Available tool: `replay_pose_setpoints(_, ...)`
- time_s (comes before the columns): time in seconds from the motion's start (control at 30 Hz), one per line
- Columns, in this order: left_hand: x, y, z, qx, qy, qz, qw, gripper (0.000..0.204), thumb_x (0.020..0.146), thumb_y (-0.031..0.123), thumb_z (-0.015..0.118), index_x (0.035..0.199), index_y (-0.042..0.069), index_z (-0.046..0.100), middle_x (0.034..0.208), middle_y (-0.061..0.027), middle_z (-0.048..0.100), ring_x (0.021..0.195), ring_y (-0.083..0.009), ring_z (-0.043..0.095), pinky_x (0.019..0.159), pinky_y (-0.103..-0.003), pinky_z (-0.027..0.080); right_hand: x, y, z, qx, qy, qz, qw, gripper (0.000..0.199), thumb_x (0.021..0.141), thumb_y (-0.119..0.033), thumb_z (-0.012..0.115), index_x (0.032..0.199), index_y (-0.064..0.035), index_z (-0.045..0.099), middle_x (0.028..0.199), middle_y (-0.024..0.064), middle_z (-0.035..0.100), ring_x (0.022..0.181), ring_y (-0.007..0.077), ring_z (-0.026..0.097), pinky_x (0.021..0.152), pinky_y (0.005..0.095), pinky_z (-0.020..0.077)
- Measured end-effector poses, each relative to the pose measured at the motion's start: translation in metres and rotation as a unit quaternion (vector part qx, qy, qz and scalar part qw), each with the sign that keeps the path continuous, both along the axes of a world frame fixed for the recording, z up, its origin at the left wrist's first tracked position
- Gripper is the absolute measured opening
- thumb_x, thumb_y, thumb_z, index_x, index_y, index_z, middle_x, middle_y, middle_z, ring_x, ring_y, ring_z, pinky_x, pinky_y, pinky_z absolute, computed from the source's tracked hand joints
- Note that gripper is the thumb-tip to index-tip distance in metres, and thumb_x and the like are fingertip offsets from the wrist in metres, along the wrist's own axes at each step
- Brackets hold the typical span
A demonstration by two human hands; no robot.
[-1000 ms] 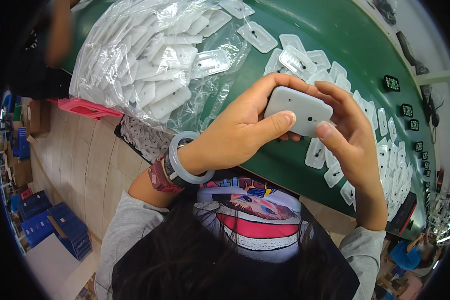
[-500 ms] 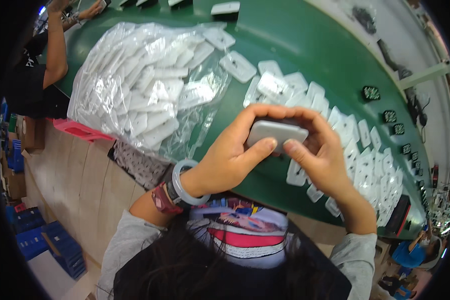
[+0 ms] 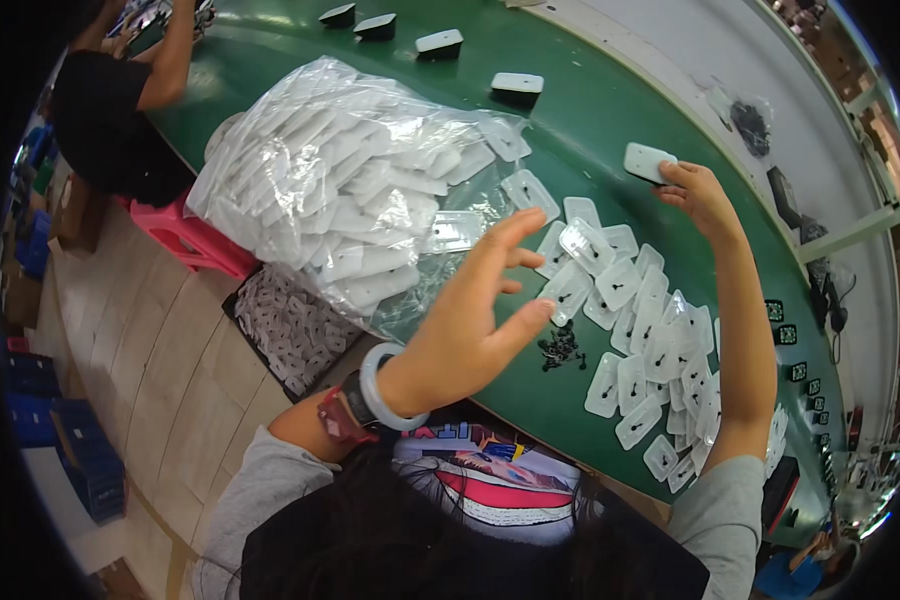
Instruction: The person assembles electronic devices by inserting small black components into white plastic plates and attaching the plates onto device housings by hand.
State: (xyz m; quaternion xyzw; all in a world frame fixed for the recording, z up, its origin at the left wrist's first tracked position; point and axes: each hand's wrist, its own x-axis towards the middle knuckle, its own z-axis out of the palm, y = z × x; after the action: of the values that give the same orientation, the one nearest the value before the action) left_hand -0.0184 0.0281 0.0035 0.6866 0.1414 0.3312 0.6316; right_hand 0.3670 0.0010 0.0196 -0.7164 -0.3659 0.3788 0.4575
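My right hand [image 3: 705, 195] is stretched out over the far right of the green table and pinches a small box with a white lid [image 3: 648, 162] by one end. With nothing in it, my left hand [image 3: 470, 335] hovers in the middle, its thumb and fingers spread. Just right of its thumb lies a small heap of tiny black parts [image 3: 562, 347]. Beyond and to the right spreads a loose pile of translucent white plastic covers [image 3: 660, 330], several with a small black part on them. A large clear bag [image 3: 320, 180] full of such covers lies to the left.
Several black boxes with white lids [image 3: 517, 88] stand along the far side. Black housings with green boards [image 3: 786, 335] line the right edge. A pink stool [image 3: 195, 238] and a crate of white pieces [image 3: 295, 325] are below left. Another person [image 3: 120, 110] sits far left.
My hands have parted: the left has let go of the white-lidded box, and the right has carried it away to the far right. The view has shifted, baring the black heap.
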Motion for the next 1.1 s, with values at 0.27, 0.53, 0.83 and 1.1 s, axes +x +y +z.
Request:
replay_pose_setpoints(0.27, -0.145, 0.137, -0.012, 0.340, 0.202, 0.541, 0.742, 0.043, 0.088, 0.018, 0.062, 0.126, -0.001, 0.051, 0.136, -0.0180, 0.048, 0.126, -0.0298, 0.046, 0.103, -0.035, 0.037, 0.015, 0.018, -0.038, -0.091, -0.182, -0.100, 0.974, 0.040, 0.089, -0.029, 0.062, 0.114, 0.0020, 0.060, 0.102, 0.0134, 0.061, 0.080, 0.0197, 0.061, 0.076, 0.0268, 0.0488)
replay_pose_setpoints(0.53, -0.214, 0.224, -0.043, -0.070, 0.242, 0.397, 0.883, 0.040, 0.096, 0.033, 0.055, 0.109, -0.005, 0.059, 0.096, -0.0121, 0.063, 0.081, -0.0160, 0.059, 0.074, -0.024, 0.047, -0.013, 0.000, -0.018, 0.028, -0.454, -0.155, 0.877, 0.037, 0.091, -0.025, 0.060, 0.119, -0.0022, 0.058, 0.116, 0.0115, 0.054, 0.088, 0.0186, 0.057, 0.076, 0.0275, 0.0477)
replay_pose_setpoints(0.83, -0.165, 0.244, 0.014, 0.057, -0.030, 0.405, 0.912, 0.030, 0.098, 0.028, 0.054, 0.095, -0.001, 0.062, 0.067, 0.0003, 0.052, 0.052, -0.0055, 0.044, 0.046, -0.019, 0.035, -0.164, -0.023, 0.004, 0.103, -0.368, 0.092, 0.920, 0.029, 0.083, -0.008, 0.064, 0.111, -0.0046, 0.059, 0.121, 0.0101, 0.050, 0.097, 0.0211, 0.055, 0.081, 0.0314, 0.0468)
replay_pose_setpoints(1.1, -0.125, 0.260, 0.095, 0.155, -0.015, 0.352, 0.923, 0.028, 0.097, 0.025, 0.055, 0.093, -0.002, 0.062, 0.075, -0.0015, 0.057, 0.057, -0.0062, 0.045, 0.051, -0.019, 0.036, -0.230, -0.031, -0.019, 0.149, -0.389, 0.299, 0.859, 0.045, 0.082, -0.008, 0.066, 0.124, -0.0039, 0.049, 0.129, 0.0157, 0.046, 0.115, 0.0327, 0.051, 0.097, 0.0378, 0.0434)
